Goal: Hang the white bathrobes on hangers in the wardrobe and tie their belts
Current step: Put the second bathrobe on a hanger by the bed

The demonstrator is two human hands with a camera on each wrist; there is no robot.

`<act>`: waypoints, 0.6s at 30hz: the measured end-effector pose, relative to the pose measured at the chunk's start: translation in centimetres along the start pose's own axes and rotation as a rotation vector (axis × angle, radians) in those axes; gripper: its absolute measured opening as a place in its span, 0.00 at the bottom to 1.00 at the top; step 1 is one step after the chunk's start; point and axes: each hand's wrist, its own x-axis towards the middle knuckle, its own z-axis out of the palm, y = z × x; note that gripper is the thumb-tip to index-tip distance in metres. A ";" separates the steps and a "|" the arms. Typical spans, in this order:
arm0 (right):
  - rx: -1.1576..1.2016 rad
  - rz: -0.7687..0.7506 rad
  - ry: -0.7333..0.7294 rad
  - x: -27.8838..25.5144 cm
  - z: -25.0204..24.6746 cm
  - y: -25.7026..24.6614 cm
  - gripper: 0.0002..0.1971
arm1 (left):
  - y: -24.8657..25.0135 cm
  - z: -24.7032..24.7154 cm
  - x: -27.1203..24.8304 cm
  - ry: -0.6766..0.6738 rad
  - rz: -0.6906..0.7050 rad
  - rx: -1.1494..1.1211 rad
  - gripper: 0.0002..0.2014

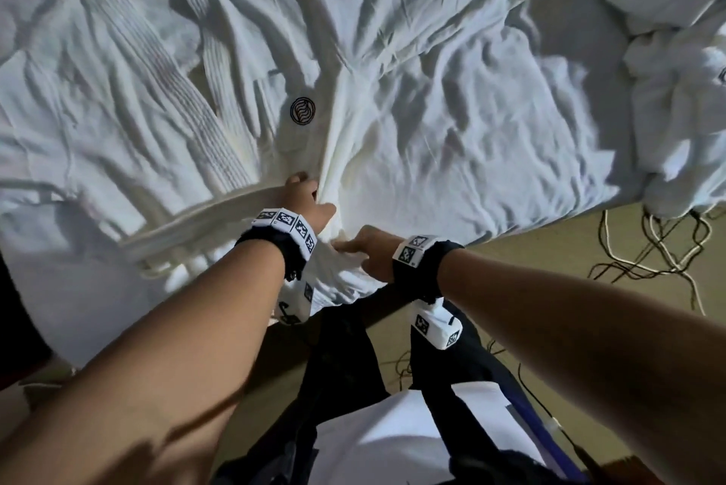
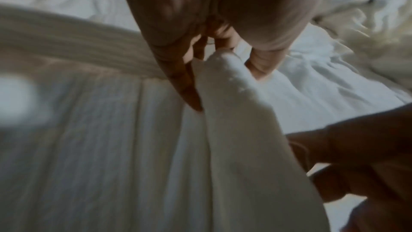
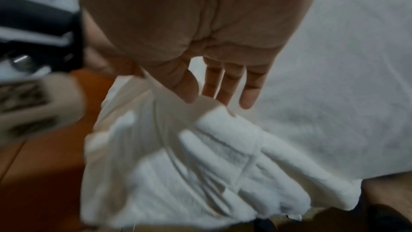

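Observation:
A white bathrobe lies spread and creased across a bed, with a round dark logo on its chest. My left hand grips a raised fold of the robe just below the logo. In the left wrist view the thumb and fingers of that hand close on that fold. My right hand is close beside it at the bed's near edge. Its thumb pinches the robe's hanging edge while the other fingers stay straight. A ribbed band of the robe runs leftward from my left hand.
A second white robe lies bunched at the bed's right side. Loose cables trail over the tan floor at the right. My dark-trousered legs stand against the bed's near edge.

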 end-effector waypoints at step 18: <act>0.120 0.213 0.087 2.7 2.3 -1.8 0.22 | -6.6 0.5 -3.9 0.539 0.155 -0.287 0.04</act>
